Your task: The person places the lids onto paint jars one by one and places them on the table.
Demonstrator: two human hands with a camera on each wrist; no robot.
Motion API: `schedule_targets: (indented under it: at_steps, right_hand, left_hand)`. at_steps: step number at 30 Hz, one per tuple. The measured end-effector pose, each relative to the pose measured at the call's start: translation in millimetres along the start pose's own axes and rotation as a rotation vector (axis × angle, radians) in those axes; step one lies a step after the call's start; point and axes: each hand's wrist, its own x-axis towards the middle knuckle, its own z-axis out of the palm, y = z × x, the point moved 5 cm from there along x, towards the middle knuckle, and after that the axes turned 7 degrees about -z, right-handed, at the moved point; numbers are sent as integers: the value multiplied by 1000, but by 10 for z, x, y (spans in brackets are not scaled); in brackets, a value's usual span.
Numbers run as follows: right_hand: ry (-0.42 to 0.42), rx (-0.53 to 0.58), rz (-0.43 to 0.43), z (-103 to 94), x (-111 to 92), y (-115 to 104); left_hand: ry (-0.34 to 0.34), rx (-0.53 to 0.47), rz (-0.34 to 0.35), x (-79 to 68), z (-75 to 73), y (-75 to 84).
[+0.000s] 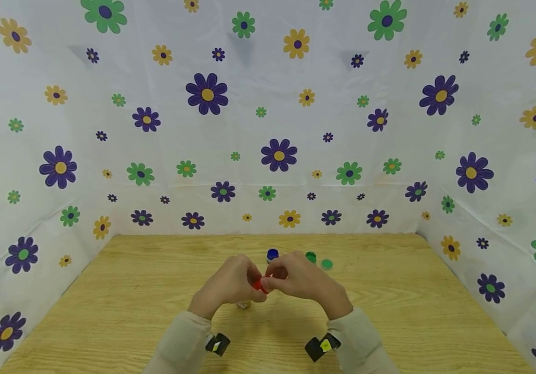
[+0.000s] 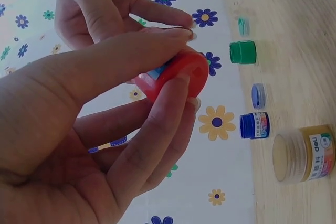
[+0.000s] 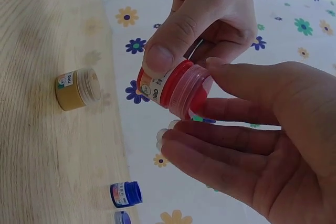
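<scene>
Up in front of the body, both hands meet at a small red paint jar (image 1: 261,285). My left hand (image 1: 231,283) grips the jar's body, its thumb lying across the white label (image 3: 154,85) in the right wrist view. My right hand (image 1: 302,280) pinches the clear lid (image 3: 184,95) between thumb and index finger, the other fingers extended below it. The lid sits on the jar's mouth, and the jar is tilted. In the left wrist view, the red base (image 2: 197,77) faces the camera between the left fingers.
On the wooden table (image 1: 146,291) stand an open blue paint jar (image 2: 254,125) with its lid (image 2: 258,96) beside it, and an open green jar (image 2: 243,52) near its lid (image 1: 327,264). A larger lidded yellow jar (image 3: 76,90) is nearer. Flowered cloth (image 1: 268,119) hangs around the table.
</scene>
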Motion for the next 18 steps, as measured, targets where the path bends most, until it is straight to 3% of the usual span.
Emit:
schedule_targets:
  at_steps: [5,11,18]
  right_hand:
    - [8,43,-2,-1,-4,6]
    - [20,137,-107,6,7,-36]
    - [29,132,-164,29,24,-45]
  left_hand:
    - [10,-15,-19,-25,-59,-10]
    - [5,-38,-46,-24,-90,-36]
    - [8,-48,-57,-26,-100,-42]
